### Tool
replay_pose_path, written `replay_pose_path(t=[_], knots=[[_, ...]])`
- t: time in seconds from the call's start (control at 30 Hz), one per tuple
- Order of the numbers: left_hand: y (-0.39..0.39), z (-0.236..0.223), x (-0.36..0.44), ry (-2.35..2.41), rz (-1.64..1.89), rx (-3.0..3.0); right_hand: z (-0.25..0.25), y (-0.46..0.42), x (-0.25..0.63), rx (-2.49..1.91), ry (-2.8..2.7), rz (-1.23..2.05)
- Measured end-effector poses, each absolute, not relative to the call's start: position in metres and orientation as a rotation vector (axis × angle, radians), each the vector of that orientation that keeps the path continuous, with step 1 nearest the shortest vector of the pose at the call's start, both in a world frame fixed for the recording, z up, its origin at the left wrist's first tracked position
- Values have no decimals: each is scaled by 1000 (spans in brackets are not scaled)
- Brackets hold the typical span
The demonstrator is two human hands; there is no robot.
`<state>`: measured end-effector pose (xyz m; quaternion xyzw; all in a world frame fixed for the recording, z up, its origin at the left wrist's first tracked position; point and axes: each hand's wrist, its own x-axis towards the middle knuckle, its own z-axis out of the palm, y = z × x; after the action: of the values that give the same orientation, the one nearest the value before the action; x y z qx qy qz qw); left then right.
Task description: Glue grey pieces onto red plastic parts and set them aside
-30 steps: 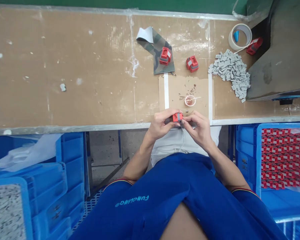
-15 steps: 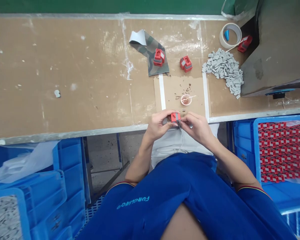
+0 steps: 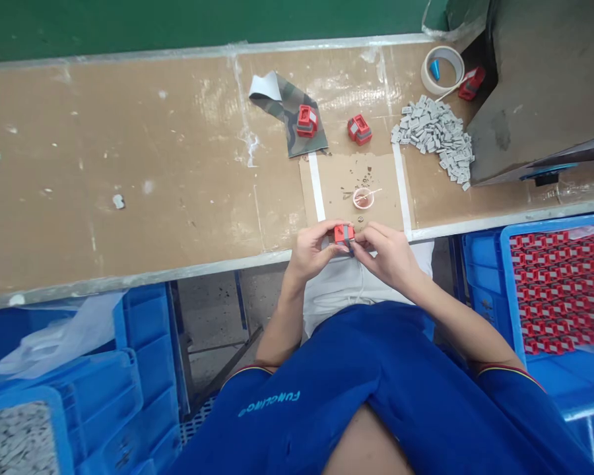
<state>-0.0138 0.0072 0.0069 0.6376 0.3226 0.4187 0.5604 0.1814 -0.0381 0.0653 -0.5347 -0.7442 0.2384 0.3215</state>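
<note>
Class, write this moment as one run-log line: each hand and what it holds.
left hand | holds red-and-grey plastic block | right hand | pinches same block

On the table [image 3: 129,171], a cardboard sheet [image 3: 381,173] lies at the front edge with a small cup [image 3: 363,198] on it. A cloth [image 3: 292,109] lies behind the sheet, a heap of plastic parts [image 3: 433,138] to its right, and a tape roll [image 3: 428,72] behind that heap. A crate [image 3: 505,284] stands below the table's front edge on the right.

Tape roll [image 3: 424,71] beside heap of grey pieces [image 3: 433,135]; blue crate [image 3: 505,277] at right holds red parts [image 3: 559,290].
</note>
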Motion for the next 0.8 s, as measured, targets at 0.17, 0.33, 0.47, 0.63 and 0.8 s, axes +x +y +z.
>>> replay_pose_path(t=[0.17, 0.33, 0.47, 0.63, 0.8], knots=[[9, 7, -15, 778, 1015, 1564, 56, -35, 182, -1364, -1927, 640], [11, 10, -14, 717, 1015, 1579, 54, -42, 189, -1302, -1953, 571], [12, 12, -12, 612, 1079, 1412, 59, -47, 190, -1242, -1920, 562], [12, 11, -13, 560, 1065, 1232, 66, -48, 182, -1220, -1921, 498], [10, 10, -14, 608, 1077, 1176, 74, -46, 174, -1282, -2001, 263]])
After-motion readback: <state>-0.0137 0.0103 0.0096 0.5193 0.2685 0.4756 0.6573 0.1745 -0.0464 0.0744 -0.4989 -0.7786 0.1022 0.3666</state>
